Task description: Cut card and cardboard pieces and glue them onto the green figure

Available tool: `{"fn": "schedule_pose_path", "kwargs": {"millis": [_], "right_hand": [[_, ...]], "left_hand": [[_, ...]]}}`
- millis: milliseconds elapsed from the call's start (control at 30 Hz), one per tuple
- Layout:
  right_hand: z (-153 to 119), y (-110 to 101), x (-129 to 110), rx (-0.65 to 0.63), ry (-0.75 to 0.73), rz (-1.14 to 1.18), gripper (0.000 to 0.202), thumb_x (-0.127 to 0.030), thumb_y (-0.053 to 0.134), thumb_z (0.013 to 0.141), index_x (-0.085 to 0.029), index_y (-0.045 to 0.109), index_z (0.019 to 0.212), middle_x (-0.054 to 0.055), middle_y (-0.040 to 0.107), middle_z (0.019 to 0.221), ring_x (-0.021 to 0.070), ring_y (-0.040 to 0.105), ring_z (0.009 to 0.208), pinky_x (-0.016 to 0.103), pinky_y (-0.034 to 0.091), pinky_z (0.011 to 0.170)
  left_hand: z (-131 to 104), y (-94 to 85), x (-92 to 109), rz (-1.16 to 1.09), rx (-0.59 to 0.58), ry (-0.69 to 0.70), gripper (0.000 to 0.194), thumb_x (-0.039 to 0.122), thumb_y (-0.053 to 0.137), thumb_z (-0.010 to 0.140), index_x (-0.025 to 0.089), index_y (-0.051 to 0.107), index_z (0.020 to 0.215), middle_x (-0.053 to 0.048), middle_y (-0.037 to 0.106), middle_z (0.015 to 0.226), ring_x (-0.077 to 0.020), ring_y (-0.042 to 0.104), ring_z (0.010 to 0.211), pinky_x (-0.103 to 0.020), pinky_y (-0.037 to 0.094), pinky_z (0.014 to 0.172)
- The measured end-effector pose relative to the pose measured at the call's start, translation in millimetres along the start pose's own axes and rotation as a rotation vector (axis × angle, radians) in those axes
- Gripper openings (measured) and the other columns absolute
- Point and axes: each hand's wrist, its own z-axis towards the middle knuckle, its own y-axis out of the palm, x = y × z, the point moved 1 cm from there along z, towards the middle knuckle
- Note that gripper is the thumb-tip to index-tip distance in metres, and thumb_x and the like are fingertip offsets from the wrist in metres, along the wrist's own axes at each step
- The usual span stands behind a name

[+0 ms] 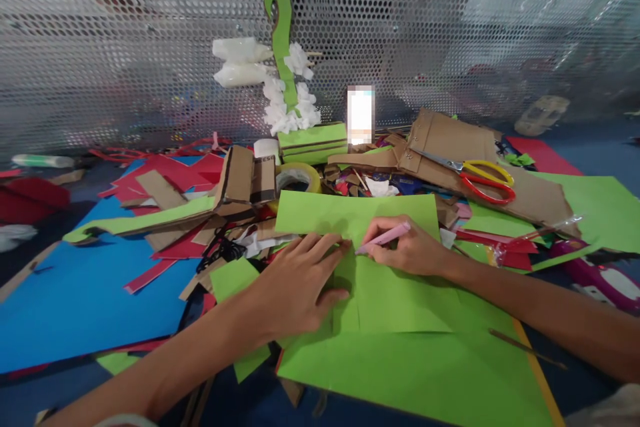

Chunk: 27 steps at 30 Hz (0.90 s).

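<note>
A bright green sheet of paper [400, 303] lies on top of larger green sheets in front of me. My left hand [305, 283] presses flat on it, fingers spread towards the upper middle. Close to those fingertips, my right hand [400, 247] grips a pink pen [387, 238], its tip at the paper. A thin line runs down the green sheet below the pen tip. The fingertips of both hands nearly meet.
Scissors [483, 180] with red and yellow handles rest on cardboard [450, 143] at the right. Behind stands a green paper-and-cardboard model [286, 47] with white tufts. Yellow tape [313, 177], blue sheets [100, 300], paper scraps and a purple glue gun [600, 273] surround the work.
</note>
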Motion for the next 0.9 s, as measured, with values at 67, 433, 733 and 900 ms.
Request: {"fn": "schedule_pose_path", "kwargs": {"millis": [67,433,733,900], "right_hand": [[-0.1,1.2,0.3,-0.054,-0.007,0.012,0.009,-0.024,0.068,0.084,-0.018,0.074,0.087,0.003,0.075,0.078,0.0131,0.057,0.061,0.024,0.041,0.053],[-1.9,1.5,-0.4,-0.023,-0.009,-0.016,0.010,-0.025,0.068,0.085,-0.017,0.074,0.088,0.003,0.074,0.076,0.0130,0.057,0.060,0.024,0.040,0.053],[-0.7,0.5,0.6,0.027,-0.009,-0.015,0.011,-0.027,0.068,0.086,-0.017,0.074,0.089,0.003,0.074,0.078,0.0135,0.058,0.062,0.024,0.041,0.053],[-1.2,0.5,0.3,-0.103,-0.030,0.022,0.008,-0.023,0.068,0.084,-0.017,0.074,0.086,0.002,0.073,0.073,0.0121,0.054,0.057,0.024,0.038,0.050]], "left_hand": [[0.1,-0.1,-0.3,-0.005,0.002,0.005,0.057,0.042,0.060,0.097,0.019,0.053,0.149,-0.018,0.057,0.147,-0.0392,0.056,0.128,-0.056,0.052,0.103],[-1.5,0.8,-2.3,-0.011,-0.016,0.017,0.062,0.047,0.060,0.097,0.019,0.049,0.152,-0.018,0.055,0.148,-0.0388,0.055,0.130,-0.056,0.050,0.106],[-1.7,2.9,-4.6,-0.004,-0.020,0.015,0.062,0.050,0.060,0.098,0.019,0.051,0.151,-0.018,0.054,0.149,-0.0394,0.054,0.130,-0.056,0.051,0.104],[-0.9,2.4,-5.1,0.001,-0.038,0.018,0.064,0.049,0.060,0.098,0.017,0.050,0.152,-0.018,0.054,0.149,-0.0394,0.055,0.129,-0.056,0.051,0.103]]}}
